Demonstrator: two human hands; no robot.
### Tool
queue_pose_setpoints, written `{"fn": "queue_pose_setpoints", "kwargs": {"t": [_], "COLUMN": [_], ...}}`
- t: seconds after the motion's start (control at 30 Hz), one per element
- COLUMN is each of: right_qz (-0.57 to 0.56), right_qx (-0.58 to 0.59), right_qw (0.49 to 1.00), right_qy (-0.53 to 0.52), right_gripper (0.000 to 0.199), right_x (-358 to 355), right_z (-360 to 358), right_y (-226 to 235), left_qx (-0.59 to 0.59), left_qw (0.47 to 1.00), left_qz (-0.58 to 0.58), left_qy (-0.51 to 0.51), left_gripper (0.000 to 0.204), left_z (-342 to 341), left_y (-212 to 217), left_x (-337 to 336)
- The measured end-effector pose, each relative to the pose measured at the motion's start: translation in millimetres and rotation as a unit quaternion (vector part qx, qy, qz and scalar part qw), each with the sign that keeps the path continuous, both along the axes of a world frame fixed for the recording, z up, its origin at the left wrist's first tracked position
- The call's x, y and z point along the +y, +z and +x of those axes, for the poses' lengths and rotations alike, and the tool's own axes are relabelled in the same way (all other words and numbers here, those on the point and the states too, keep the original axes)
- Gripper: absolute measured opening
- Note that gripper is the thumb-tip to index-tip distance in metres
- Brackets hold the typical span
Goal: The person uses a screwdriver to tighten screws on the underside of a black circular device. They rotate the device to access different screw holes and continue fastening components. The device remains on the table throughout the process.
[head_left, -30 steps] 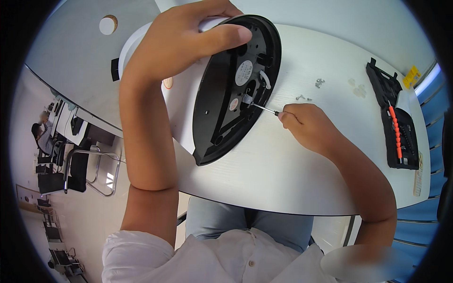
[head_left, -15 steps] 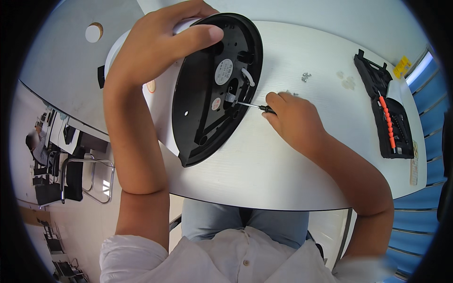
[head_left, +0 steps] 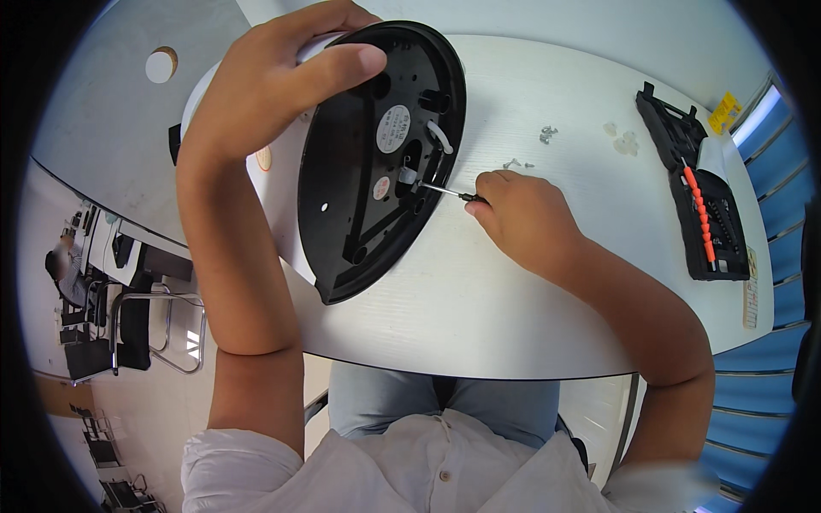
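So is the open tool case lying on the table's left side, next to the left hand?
No, the black tool case lies at the table's right edge, beyond the right hand.

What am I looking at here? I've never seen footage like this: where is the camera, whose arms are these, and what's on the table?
The camera sits on a person's head and looks down, so the arms rising from the bottom edge are that person's own. Its wide lens bends the straight table edge. The left hand grips a round appliance tipped on its side, its black underside facing the camera. The right hand holds a thin screwdriver with its tip against that underside. On the white table lie a few loose screws and, to the right, an open black tool case holding an orange-handled tool. Another person sits far off at the left.
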State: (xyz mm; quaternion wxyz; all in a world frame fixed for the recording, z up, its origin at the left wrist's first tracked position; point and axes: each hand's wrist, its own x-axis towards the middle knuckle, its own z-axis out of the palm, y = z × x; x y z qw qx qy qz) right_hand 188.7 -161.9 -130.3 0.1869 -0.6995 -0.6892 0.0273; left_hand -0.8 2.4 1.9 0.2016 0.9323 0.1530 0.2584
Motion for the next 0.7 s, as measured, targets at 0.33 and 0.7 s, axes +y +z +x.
{"fn": "queue_pose_setpoints", "kwargs": {"t": [0.33,0.7], "right_qz": [-0.009,0.015], "right_qx": [0.06,0.059], "right_qw": [0.998,0.998], "right_qy": [-0.026,0.016], "right_gripper": [0.017,0.019], "right_x": [1.2,0.0], "right_z": [-5.2,0.2], "right_y": [5.8,1.8], "left_qx": [0.007,0.004], "left_qw": [1.0,1.0], "left_qz": [0.012,-0.007], "left_qy": [-0.009,-0.014], "left_gripper": [0.065,0.066], "left_z": [-0.2,0.8], "left_y": [0.2,-0.8], "left_x": [3.3,2.1]}}
